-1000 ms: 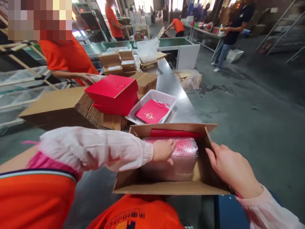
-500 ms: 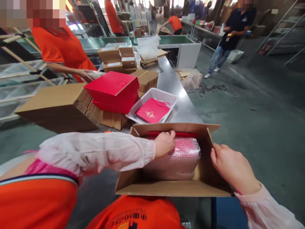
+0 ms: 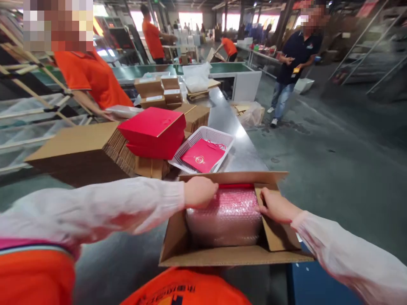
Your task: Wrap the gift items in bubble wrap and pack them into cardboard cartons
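Observation:
In front of my body stands an open cardboard box (image 3: 235,256). Inside lies a pink and red package wrapped in bubble wrap (image 3: 229,216), and a strip of a flat red item (image 3: 238,185) shows along the back wall. My left hand (image 3: 201,192) is closed over the package's back left corner; its fingertips are hidden. On the other side, my right hand (image 3: 277,206) pinches the inner edge of the right box flap (image 3: 278,235), which is folded inward beside the package.
A white basket (image 3: 229,142) with a red paper bag (image 3: 203,156) sits behind the box. Red boxes (image 3: 152,127) rest among stacked flat cartons (image 3: 73,140) on the left. A co-worker in orange (image 3: 95,80) stands behind them; a person in dark blue (image 3: 299,55) is at right.
My right hand has moved left from the box's right edge, and the right flap now leans inward. My left hand has shifted left along the package. The person in dark blue has stepped.

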Motion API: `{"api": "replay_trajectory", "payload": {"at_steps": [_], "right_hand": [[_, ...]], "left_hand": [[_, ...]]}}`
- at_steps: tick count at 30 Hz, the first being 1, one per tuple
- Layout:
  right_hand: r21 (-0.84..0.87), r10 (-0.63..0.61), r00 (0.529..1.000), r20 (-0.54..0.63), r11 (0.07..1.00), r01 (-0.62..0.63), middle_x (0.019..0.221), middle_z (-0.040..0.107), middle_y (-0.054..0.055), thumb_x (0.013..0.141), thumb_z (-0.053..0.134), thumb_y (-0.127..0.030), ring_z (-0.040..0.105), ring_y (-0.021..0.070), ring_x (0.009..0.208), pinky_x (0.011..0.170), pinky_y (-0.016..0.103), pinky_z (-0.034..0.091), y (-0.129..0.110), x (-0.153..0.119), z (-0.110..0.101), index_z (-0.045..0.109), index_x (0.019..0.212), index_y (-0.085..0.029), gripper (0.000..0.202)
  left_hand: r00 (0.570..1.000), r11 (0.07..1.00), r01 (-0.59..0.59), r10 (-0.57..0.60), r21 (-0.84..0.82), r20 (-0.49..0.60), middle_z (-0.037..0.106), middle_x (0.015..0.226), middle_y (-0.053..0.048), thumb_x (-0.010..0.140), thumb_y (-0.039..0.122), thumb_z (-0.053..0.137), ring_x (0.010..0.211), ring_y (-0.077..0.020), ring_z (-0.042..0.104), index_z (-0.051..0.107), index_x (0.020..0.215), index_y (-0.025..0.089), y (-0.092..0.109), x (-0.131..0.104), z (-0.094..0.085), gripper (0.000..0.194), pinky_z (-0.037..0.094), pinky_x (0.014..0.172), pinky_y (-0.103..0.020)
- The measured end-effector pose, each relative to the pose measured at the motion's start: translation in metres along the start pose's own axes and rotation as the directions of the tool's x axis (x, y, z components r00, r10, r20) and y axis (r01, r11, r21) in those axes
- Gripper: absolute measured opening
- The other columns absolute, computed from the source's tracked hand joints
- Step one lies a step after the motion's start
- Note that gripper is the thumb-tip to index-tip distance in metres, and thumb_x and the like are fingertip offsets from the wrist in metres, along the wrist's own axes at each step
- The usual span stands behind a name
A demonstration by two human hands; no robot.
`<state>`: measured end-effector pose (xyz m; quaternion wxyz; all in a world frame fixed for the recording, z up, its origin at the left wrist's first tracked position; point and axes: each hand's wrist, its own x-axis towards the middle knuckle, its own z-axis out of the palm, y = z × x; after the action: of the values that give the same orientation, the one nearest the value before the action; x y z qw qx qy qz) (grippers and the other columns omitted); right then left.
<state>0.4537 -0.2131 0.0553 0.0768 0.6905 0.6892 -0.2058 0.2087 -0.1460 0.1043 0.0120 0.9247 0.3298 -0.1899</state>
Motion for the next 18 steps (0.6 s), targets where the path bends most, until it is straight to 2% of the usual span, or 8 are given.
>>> {"api": "replay_trajectory", "payload": {"at_steps": [3,5,8,11,13,14,16,18], "right_hand": [[0.130,-0.053,0.998,-0.023,0.990,0.055,0.120,0.069,0.019,0.090,0.064,-0.022,0.067,0.0250,0.110,0.089,0.029,0.048,0.006,0.001,0.003,0.056,0.119,-0.007,0.033],[0.176,-0.076,0.997,-0.023,0.981,0.078,0.124,0.067,0.018,0.090,0.062,-0.019,0.064,0.0249,0.115,0.095,0.031,0.047,0.011,0.001,0.005,0.055,0.122,-0.009,0.035],[0.212,-0.115,0.993,-0.022,0.970,0.117,0.130,0.064,0.017,0.089,0.060,-0.023,0.060,0.0261,0.122,0.102,0.035,0.045,0.017,-0.002,0.007,0.053,0.129,-0.011,0.042],[0.266,-0.170,0.985,0.027,0.951,0.157,0.137,0.058,0.018,0.092,0.057,-0.037,0.058,0.0272,0.125,0.107,0.038,0.044,0.018,-0.013,0.005,0.045,0.143,-0.013,0.057],[0.253,-0.155,0.984,0.092,0.959,0.127,0.133,0.058,0.020,0.089,0.062,-0.044,0.062,0.0291,0.119,0.103,0.039,0.047,0.013,-0.024,0.002,0.038,0.150,-0.013,0.073],[0.211,-0.127,0.987,0.103,0.972,0.103,0.130,0.058,0.020,0.083,0.069,-0.043,0.062,0.0306,0.117,0.102,0.040,0.048,0.010,-0.030,0.000,0.037,0.151,-0.012,0.081],[0.109,-0.064,0.994,0.089,0.993,0.054,0.129,0.055,0.020,0.072,0.080,-0.032,0.062,0.0329,0.115,0.102,0.042,0.048,0.005,-0.041,-0.003,0.037,0.152,-0.012,0.093],[0.061,-0.004,0.997,0.081,0.998,-0.001,0.133,0.052,0.020,0.069,0.079,-0.020,0.062,0.0320,0.115,0.102,0.041,0.048,0.002,-0.051,-0.008,0.034,0.154,-0.013,0.096]], "left_hand": [[0.990,0.978,-0.137,0.138,-0.157,-0.001,0.074,0.082,-0.007,0.099,0.033,0.052,0.077,-0.0199,0.069,0.073,0.086,0.017,-0.018,-0.038,0.000,0.029,0.050,0.073,-0.029],[0.976,0.957,-0.200,0.176,-0.212,-0.124,0.073,0.084,-0.005,0.103,0.031,0.042,0.082,-0.0184,0.065,0.071,0.087,0.018,-0.011,-0.040,0.016,0.036,0.047,0.080,-0.031],[0.941,0.952,-0.244,0.186,-0.184,-0.284,0.070,0.102,-0.009,0.103,0.032,0.037,0.099,-0.0223,0.059,0.068,0.102,0.018,0.022,-0.010,0.049,0.033,0.044,0.090,-0.038],[0.946,0.963,-0.192,0.130,-0.189,-0.297,0.063,0.114,-0.012,0.103,0.037,0.039,0.105,-0.0257,0.054,0.061,0.112,0.016,0.048,0.024,0.072,0.032,0.045,0.090,-0.040],[0.951,0.963,-0.177,0.114,-0.204,-0.286,0.061,0.114,-0.013,0.102,0.035,0.041,0.104,-0.0264,0.053,0.059,0.112,0.015,0.052,0.031,0.075,0.029,0.046,0.091,-0.042],[0.952,0.958,-0.195,0.132,-0.212,-0.278,0.061,0.114,-0.012,0.101,0.034,0.043,0.104,-0.0265,0.053,0.059,0.111,0.016,0.050,0.030,0.072,0.027,0.047,0.092,-0.042],[0.952,0.943,-0.240,0.182,-0.232,-0.246,0.061,0.113,-0.012,0.099,0.032,0.046,0.103,-0.0262,0.054,0.060,0.109,0.016,0.041,0.021,0.064,0.024,0.049,0.092,-0.041],[0.949,0.925,-0.289,0.243,-0.246,-0.202,0.063,0.113,-0.011,0.098,0.027,0.047,0.103,-0.0245,0.057,0.062,0.108,0.016,0.027,0.011,0.052,0.021,0.050,0.092,-0.038]]}}
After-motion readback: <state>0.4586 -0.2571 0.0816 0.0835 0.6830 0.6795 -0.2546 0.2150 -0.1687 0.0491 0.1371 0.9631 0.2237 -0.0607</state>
